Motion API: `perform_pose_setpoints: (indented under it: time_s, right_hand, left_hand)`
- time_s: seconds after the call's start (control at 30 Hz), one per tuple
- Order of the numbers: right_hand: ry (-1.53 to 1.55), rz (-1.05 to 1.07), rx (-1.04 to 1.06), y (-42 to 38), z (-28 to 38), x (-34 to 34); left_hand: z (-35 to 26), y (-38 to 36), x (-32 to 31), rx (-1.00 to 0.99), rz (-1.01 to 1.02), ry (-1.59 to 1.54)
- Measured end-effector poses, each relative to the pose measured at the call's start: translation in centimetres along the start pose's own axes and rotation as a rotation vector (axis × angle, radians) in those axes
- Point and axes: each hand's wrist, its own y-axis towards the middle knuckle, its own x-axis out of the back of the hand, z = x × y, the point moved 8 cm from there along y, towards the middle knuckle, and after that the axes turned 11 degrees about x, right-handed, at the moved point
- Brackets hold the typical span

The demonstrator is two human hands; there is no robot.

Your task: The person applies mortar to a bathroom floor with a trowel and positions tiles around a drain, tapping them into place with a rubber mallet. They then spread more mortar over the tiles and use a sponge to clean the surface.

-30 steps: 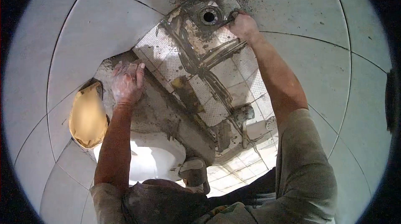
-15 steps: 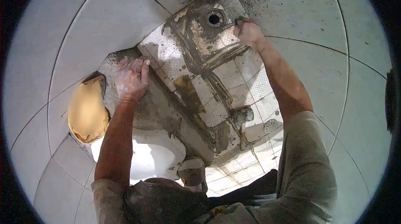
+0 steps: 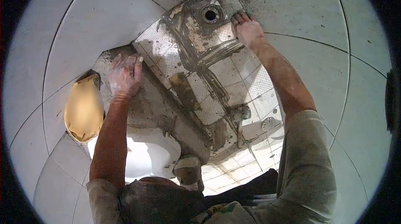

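Note:
My left hand (image 3: 126,75), dusty with pale powder, lies on the rough grey cement ledge (image 3: 144,103), its fingers apart and nothing in them. Farther off, my right hand (image 3: 248,30) rests at the corner where the small-patterned floor tiles (image 3: 255,79) meet the wall tiles. Its fingers are stretched out and dark at the tips, with no held object visible. Just left of it is a round drain opening (image 3: 210,14) set in wet grey mortar. Smeared mortar strips (image 3: 201,62) run across the floor between my hands.
A hammer-like tool (image 3: 240,114) with a wooden handle lies on the floor, near a round drain cover (image 3: 269,124). White ceramic ware (image 3: 150,157) stands below my left forearm. A yellow rounded shape (image 3: 85,109), partly blurred, is at left. Large wall tiles (image 3: 300,11) surround the area.
My right hand's fingers have gone from bent to stretched out against the wall corner. My left hand stays on the ledge. The whole view has shifted slightly.

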Motion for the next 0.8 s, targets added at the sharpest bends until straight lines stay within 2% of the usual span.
perform_pose_setpoints:
  time_s: [0.07, 0.13, 0.17, 0.23, 0.27, 0.33, 0.47, 0.53, 0.57, 0.6, 0.7, 0.77, 0.8]
  right_hand:
    - [0.044, -0.076, -0.033, -0.1, -0.6, 0.5]
    - [0.202, 0.319, -0.156, -0.2, -1.1, 0.6]
    - [0.203, 0.32, -0.152, 0.2, -1.2, 0.5]
    - [0.363, 0.313, -0.333, 0.5, -2.4, -0.7]
    - [0.365, 0.318, -0.333, 0.5, -2.2, -1.8]
    - [0.395, 0.071, -0.501, 0.2, -3.1, -2.4]
    - [0.429, 0.113, -0.427, -0.6, -1.6, -3.1]
    - [0.478, 0.096, -0.541, -1.4, -1.6, -3.3]
    - [0.474, 0.096, -0.545, -1.6, -1.3, -4.7]
    - [0.486, -0.024, -0.656, -1.9, -1.0, -3.6]
    - [0.433, 0.033, -0.733, -2.0, -0.9, -3.5]
    - [0.483, -0.142, -0.824, -2.1, -1.7, -5.8]
    - [0.484, -0.138, -0.825, -1.9, -1.7, -6.1]
  left_hand:
    - [0.1, -0.1, -0.4, 0.019, 0.035, -0.026]
    - [-0.2, 0.0, 0.1, 0.024, 0.036, -0.013]
    - [0.0, 0.0, 0.0, 0.027, 0.038, -0.012]
    - [0.2, -0.2, -0.2, 0.011, 0.016, -0.015]
    - [0.3, -0.2, -0.3, 0.01, 0.021, -0.017]
    - [0.3, -0.1, -0.7, -0.013, 0.054, 0.016]
    - [0.0, -0.2, -0.2, -0.012, 0.017, -0.035]
    - [0.1, -0.1, -0.2, 0.105, 0.101, -0.017]
    - [0.2, -0.1, -0.4, 0.102, 0.1, -0.021]
    - [0.3, 0.0, -0.7, 0.084, 0.11, -0.028]
    - [0.8, -0.1, -1.0, 0.067, 0.115, -0.01]
    - [0.6, -0.2, -1.2, 0.067, 0.12, 0.0]
    - [0.2, -0.2, -0.6, 0.031, 0.055, 0.009]
